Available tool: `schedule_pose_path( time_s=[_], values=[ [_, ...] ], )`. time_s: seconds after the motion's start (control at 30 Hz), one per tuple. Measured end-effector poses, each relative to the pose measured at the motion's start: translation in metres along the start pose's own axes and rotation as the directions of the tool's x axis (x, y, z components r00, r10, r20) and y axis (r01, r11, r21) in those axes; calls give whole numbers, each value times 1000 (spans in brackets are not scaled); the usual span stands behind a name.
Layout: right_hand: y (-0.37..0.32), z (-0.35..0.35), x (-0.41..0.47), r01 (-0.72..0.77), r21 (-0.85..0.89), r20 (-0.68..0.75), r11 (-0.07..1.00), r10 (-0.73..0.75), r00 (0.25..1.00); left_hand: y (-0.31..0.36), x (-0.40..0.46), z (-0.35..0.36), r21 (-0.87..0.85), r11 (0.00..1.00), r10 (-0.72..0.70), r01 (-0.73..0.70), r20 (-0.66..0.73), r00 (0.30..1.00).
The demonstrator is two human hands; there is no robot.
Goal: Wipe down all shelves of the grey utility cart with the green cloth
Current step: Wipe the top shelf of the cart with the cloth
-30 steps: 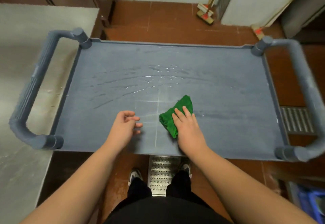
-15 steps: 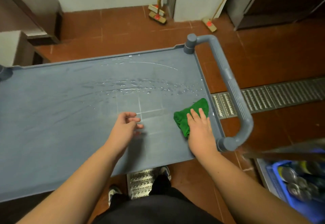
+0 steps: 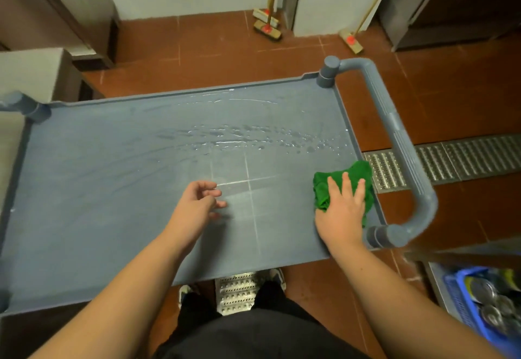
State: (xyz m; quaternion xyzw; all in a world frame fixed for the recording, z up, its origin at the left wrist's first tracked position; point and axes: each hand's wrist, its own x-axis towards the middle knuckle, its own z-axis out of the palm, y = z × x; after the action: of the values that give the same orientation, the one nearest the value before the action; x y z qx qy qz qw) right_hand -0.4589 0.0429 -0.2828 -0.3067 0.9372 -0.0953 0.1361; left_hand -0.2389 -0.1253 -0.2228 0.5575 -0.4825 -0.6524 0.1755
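The grey utility cart's top shelf [image 3: 112, 189] fills the middle of the view, with water streaks and droplets across its far half. A crumpled green cloth [image 3: 324, 186] lies at the shelf's near right corner, against the right rim. My right hand [image 3: 342, 209] presses flat on the cloth with fingers spread and straight. My left hand [image 3: 197, 203] hovers over the middle of the shelf, fingers loosely curled, holding nothing. The lower shelves are hidden under the top one.
The cart's right handle [image 3: 400, 144] curves past the cloth; the left handle post [image 3: 25, 106] shows at the far left. Two brooms [image 3: 267, 27] lean on the back wall. A floor drain grate [image 3: 451, 161] runs right. A blue crate [image 3: 479, 302] with cans sits at lower right.
My right hand has slid the green cloth rightward from the shelf's middle to its near right corner. My view has turned right with it. My left hand stays over the shelf.
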Motion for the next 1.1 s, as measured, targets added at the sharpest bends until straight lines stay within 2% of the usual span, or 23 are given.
schedule_pose_path(
  time_s=[0.13,0.27,0.6,0.8,1.03,1.1],
  values=[
    [-41,12,-5,12,28,-29,1000,-11,1000,-9,5,-56,-38,999,-32,30,-48,998],
    [-98,35,-20,54,-39,-2,998,-55,999,-12,12,-120,-43,998,-46,43,-72,996],
    [-269,99,-92,298,-15,140,954,-293,946,-12,8,-276,-81,997,-27,14,-166,986],
    [-368,135,-148,488,24,239,873,-479,845,-12,-6,-345,-129,992,-21,-8,-222,975],
    [-464,172,-197,714,61,287,698,-697,657,-13,-14,-390,-166,986,-19,-22,-238,971],
    [-484,179,-210,774,74,330,629,-747,576,-14,-15,-397,-189,981,-19,-29,-246,969]
  ],
)
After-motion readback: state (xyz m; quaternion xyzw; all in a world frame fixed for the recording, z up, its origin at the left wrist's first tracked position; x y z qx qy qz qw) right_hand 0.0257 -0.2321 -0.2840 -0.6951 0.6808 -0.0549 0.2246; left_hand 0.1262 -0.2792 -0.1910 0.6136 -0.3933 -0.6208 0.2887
